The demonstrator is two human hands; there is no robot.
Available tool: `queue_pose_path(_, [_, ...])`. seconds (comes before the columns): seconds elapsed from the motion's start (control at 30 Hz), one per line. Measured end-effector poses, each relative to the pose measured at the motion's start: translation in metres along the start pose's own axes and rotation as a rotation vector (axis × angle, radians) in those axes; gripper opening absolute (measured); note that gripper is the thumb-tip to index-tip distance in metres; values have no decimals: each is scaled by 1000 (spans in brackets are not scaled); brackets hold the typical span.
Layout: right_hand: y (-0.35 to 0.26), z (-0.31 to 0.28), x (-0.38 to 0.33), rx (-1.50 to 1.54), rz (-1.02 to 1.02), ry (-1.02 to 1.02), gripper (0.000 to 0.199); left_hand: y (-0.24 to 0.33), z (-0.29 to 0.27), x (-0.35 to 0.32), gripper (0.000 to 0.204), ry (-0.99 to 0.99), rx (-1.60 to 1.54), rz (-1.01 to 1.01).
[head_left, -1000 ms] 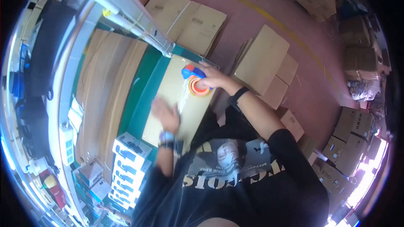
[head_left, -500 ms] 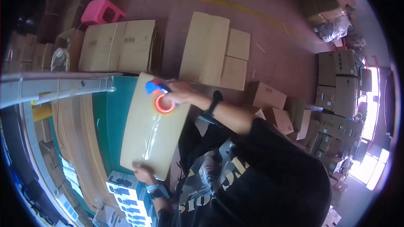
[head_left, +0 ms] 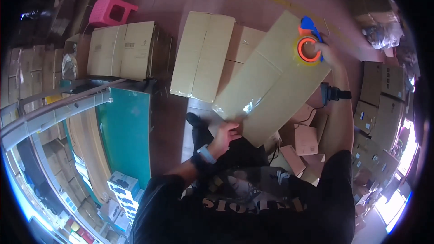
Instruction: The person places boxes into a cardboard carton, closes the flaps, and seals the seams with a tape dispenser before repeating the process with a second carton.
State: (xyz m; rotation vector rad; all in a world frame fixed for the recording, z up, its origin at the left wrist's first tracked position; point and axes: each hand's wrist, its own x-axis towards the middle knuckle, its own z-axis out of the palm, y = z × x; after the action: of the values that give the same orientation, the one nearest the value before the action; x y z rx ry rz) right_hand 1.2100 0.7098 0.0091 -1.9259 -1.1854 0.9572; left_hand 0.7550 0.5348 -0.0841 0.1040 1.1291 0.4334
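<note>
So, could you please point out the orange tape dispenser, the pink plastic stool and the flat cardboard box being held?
orange tape dispenser point(head_left: 309, 49), head view, roll ring.
pink plastic stool point(head_left: 112, 12), head view, seat rim.
flat cardboard box point(head_left: 275, 86), head view, middle panel.

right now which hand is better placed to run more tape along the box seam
Right. The right hand already grips the orange tape dispenser at the far end of the cardboard box. The left hand only holds the box's near edge, so it likely suits steadying.

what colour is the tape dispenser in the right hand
Orange roll ring with a blue handle: the tape dispenser, seen in the head view.
</note>
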Motion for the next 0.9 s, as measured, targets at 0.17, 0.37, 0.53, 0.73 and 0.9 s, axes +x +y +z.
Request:
queue_pose_path(0.17, [105,16,63,-128,190,-195,49,-51,15,69,27,-97,-142,-185])
queue_pose_path(0.37, [151,120,123,27,136,-398,49,-71,1,95,31,43,-315,-186])
queue_pose_path(0.53, [182,225,149,-470,-240,-159,69,-45,-35,133,37,-67,-109,175])
queue_pose_path(0.73, [226,205,58,375,273,-418,78,146,76,-107,48,-344,900,840])
queue_pose_path(0.9, [124,230,-30,114,12,-604,69,169,89,-327,60,-766,112,1314])
